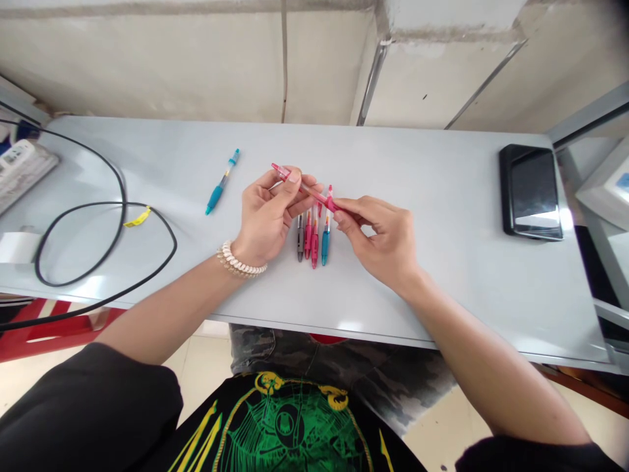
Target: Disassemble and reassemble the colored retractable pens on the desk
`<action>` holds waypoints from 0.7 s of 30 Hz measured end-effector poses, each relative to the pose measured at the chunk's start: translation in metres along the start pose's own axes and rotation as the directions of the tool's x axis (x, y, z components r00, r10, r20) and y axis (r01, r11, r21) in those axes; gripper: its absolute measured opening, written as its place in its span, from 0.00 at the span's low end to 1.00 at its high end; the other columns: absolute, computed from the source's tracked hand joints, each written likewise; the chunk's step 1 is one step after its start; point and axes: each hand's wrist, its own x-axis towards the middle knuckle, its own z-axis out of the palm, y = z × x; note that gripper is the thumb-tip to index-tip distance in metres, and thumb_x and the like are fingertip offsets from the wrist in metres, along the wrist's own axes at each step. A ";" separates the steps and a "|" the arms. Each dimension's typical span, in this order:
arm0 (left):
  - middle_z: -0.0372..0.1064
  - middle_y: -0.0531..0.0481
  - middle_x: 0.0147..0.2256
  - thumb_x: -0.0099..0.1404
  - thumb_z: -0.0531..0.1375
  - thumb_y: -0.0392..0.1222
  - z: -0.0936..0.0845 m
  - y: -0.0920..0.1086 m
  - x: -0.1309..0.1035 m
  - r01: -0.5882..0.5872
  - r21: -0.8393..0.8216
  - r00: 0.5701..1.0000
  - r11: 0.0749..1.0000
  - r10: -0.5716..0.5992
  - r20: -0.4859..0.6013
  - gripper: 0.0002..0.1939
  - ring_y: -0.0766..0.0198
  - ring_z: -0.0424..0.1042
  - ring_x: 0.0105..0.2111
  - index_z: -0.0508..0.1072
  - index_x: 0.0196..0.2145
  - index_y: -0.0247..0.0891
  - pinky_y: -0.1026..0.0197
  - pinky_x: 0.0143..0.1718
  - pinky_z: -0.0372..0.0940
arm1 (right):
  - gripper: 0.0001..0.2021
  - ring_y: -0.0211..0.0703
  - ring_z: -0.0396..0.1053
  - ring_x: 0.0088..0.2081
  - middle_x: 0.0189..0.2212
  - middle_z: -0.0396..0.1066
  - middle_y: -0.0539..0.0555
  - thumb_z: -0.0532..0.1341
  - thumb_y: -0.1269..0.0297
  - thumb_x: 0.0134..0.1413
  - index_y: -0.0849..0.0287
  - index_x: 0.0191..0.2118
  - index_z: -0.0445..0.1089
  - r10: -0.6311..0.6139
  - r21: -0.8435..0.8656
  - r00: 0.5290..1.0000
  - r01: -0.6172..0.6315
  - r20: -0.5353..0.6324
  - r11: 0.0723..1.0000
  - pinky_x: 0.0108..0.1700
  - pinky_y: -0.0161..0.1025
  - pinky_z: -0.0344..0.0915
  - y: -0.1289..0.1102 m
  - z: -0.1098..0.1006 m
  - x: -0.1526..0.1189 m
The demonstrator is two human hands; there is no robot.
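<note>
A pink pen [311,191] with a clear barrel is held up between my two hands, above the table. The fingers of my left hand [273,208] pinch it near its clicker end, which points up and left. At its other end, the fingertips of my right hand [377,229] close round the pink grip. Below it, several pens lie side by side on the table: a grey pen [300,242], two pink pens [314,249] and a blue pen [325,244]. Their upper ends are partly hidden by my hands and the held pen.
Another blue pen [221,187] lies apart, left of my hands. A black cable [120,183] with a yellow tag [137,217] loops over the left of the grey table [452,262]. A black box-like device [531,191] sits at the right. The wall [196,65] stands behind the table.
</note>
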 end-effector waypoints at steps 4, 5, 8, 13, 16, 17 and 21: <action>0.82 0.53 0.40 0.72 0.69 0.40 0.000 0.000 0.000 0.000 -0.047 1.000 0.999 0.001 0.021 0.05 0.63 0.84 0.43 0.79 0.36 0.42 0.57 0.50 0.80 | 0.08 0.44 0.78 0.40 0.41 0.82 0.54 0.67 0.58 0.70 0.48 0.46 0.85 -0.050 -0.033 0.997 0.048 -0.053 0.998 0.45 0.46 0.80 -0.003 -0.002 0.001; 0.82 0.53 0.40 0.72 0.69 0.41 0.000 -0.001 0.000 -0.001 -0.047 1.000 0.999 0.002 0.020 0.05 0.63 0.84 0.43 0.79 0.37 0.41 0.59 0.49 0.80 | 0.08 0.45 0.78 0.41 0.42 0.82 0.54 0.68 0.57 0.69 0.48 0.47 0.85 -0.053 -0.030 0.997 0.052 -0.049 0.998 0.46 0.46 0.80 -0.004 -0.002 0.001; 0.82 0.54 0.40 0.70 0.71 0.45 0.000 -0.001 0.001 0.004 0.003 1.000 1.000 -0.004 0.009 0.08 0.64 0.84 0.43 0.78 0.38 0.42 0.61 0.48 0.80 | 0.13 0.44 0.80 0.42 0.44 0.82 0.55 0.66 0.55 0.71 0.50 0.55 0.82 -0.034 0.013 0.999 0.035 -0.024 0.999 0.47 0.45 0.80 -0.003 0.000 0.000; 0.82 0.52 0.39 0.69 0.73 0.48 0.002 0.000 0.000 -0.004 0.036 1.000 0.999 0.003 0.002 0.12 0.62 0.84 0.43 0.76 0.36 0.41 0.61 0.48 0.80 | 0.12 0.40 0.77 0.33 0.36 0.82 0.53 0.64 0.58 0.74 0.53 0.51 0.84 -0.081 0.030 0.997 0.081 -0.010 0.996 0.39 0.41 0.79 0.003 0.000 0.000; 0.82 0.53 0.39 0.70 0.70 0.44 0.003 0.001 -0.002 -0.004 -0.001 1.000 1.000 0.004 0.027 0.09 0.64 0.84 0.41 0.76 0.34 0.41 0.60 0.49 0.80 | 0.07 0.41 0.78 0.36 0.39 0.82 0.53 0.68 0.62 0.70 0.50 0.46 0.85 -0.160 -0.008 0.984 0.159 -0.080 0.987 0.41 0.43 0.80 0.005 0.000 0.002; 0.82 0.53 0.39 0.71 0.69 0.42 0.003 0.002 -0.002 -0.001 -0.007 1.000 1.000 0.001 0.031 0.08 0.64 0.84 0.41 0.77 0.34 0.41 0.61 0.49 0.80 | 0.06 0.42 0.78 0.38 0.41 0.82 0.53 0.69 0.62 0.69 0.49 0.45 0.85 -0.170 -0.014 0.981 0.170 -0.092 0.985 0.42 0.44 0.80 0.005 0.000 0.002; 0.82 0.52 0.40 0.71 0.70 0.45 0.004 0.003 -0.002 0.019 0.033 1.000 0.999 -0.019 -0.005 0.09 0.63 0.84 0.43 0.76 0.35 0.41 0.62 0.48 0.80 | 0.13 0.43 0.80 0.40 0.43 0.83 0.54 0.69 0.60 0.69 0.49 0.56 0.82 -0.126 0.002 0.988 0.127 -0.084 0.992 0.45 0.44 0.81 0.005 0.001 0.000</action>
